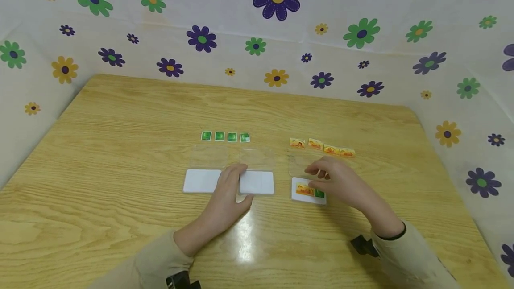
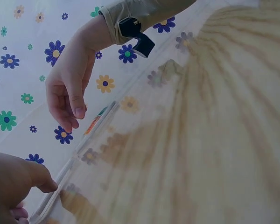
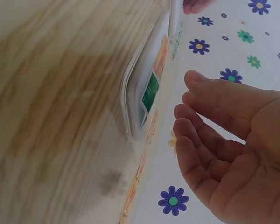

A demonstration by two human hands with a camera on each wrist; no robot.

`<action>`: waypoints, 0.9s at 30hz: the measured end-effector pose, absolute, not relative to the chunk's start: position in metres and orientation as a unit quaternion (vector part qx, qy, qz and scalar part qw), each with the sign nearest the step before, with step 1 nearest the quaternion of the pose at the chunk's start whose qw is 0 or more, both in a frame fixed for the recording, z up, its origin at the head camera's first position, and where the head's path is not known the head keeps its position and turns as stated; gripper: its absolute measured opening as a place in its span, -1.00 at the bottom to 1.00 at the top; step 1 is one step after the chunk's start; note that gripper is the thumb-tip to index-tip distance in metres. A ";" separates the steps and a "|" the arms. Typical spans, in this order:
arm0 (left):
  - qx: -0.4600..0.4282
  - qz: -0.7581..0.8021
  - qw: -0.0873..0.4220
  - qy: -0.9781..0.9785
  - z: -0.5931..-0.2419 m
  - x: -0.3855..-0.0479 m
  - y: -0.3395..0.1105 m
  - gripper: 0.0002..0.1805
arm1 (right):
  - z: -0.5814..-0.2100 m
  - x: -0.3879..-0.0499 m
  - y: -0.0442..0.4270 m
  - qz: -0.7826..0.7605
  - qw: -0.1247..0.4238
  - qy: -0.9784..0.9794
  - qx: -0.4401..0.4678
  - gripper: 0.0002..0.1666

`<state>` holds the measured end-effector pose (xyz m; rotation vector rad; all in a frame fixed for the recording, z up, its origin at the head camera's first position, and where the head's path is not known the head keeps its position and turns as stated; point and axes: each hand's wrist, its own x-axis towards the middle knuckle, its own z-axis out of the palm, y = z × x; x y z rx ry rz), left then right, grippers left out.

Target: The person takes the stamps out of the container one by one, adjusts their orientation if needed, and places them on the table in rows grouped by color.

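Note:
Three white rectangular plates lie in a row in the head view: a left plate [image 1: 201, 181], a middle plate [image 1: 259, 183] and a right plate [image 1: 299, 196]. An orange picture piece [image 1: 305, 189] and a green square [image 1: 319, 193] lie on the right plate. My left hand [image 1: 226, 195] rests between the left and middle plates, its fingers fairly straight, thumb at the middle plate's near edge. Over the right plate hovers my right hand [image 1: 339, 182]. Its fingers [image 3: 191, 149] are loosely bent, with nothing between them in the right wrist view.
Clear rectangular panels, such as the clear panel [image 1: 257, 158], lie behind the plates. Farther back are several green squares [image 1: 219, 136] at left and several orange picture pieces [image 1: 315, 144] at right. Flower-printed cloth [image 1: 225, 12] surrounds the wooden table [image 1: 120, 146].

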<state>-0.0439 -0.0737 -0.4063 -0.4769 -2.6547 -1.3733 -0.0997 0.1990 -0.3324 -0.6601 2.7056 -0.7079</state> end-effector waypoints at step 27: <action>-0.186 -0.499 -0.050 -0.845 -0.392 -0.040 -0.005 -0.21 | -0.341 -0.094 0.210 -0.240 0.116 0.936 -0.229 -0.76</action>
